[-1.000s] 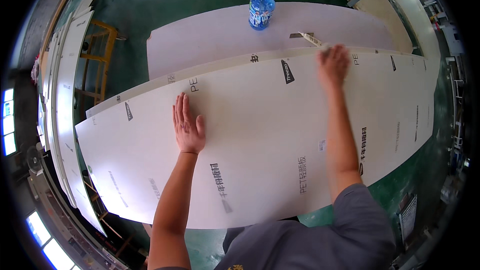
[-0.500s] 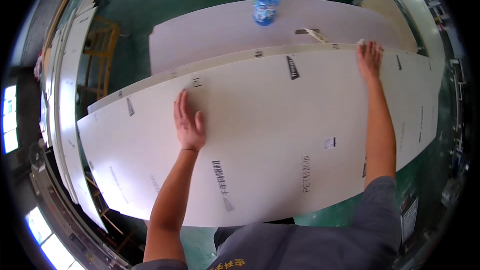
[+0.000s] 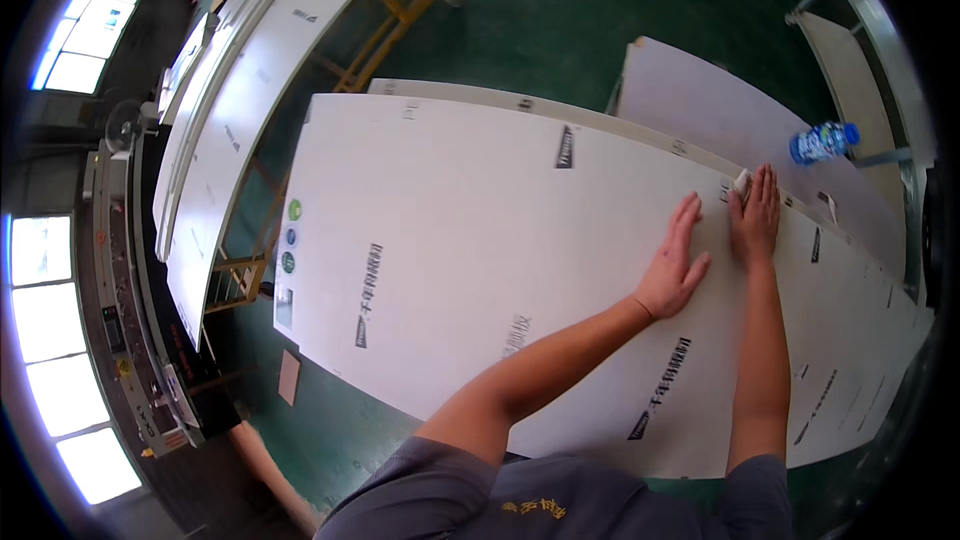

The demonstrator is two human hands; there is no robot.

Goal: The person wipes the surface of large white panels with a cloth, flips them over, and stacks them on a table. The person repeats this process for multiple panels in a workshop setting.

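A long white panel (image 3: pixel 480 240) with printed marks lies in front of me, on top of another pale board whose edge (image 3: pixel 590 118) shows along its far side. My right hand (image 3: pixel 755 220) rests on the far edge with a small white wad (image 3: pixel 742 181), cloth-like, tucked by the thumb and fingers. My left hand (image 3: pixel 676 265) lies on the panel's face, fingers stretched out and thumb apart, holding nothing. It is close to the right hand but does not touch it.
Beyond the panel, a pale lilac board (image 3: pixel 700 90) bears a blue plastic bottle (image 3: pixel 824 143). To the left, more long white boards (image 3: pixel 265 70) lie on a yellow trestle (image 3: pixel 400 5). A dark machine (image 3: pixel 130 340) stands by the windows. A brown offcut (image 3: pixel 289 377) is on the green floor.
My view has turned to the left. My left hand has slid rightward across the panel to beside the right hand. The right hand stays at the far edge with the white wad.
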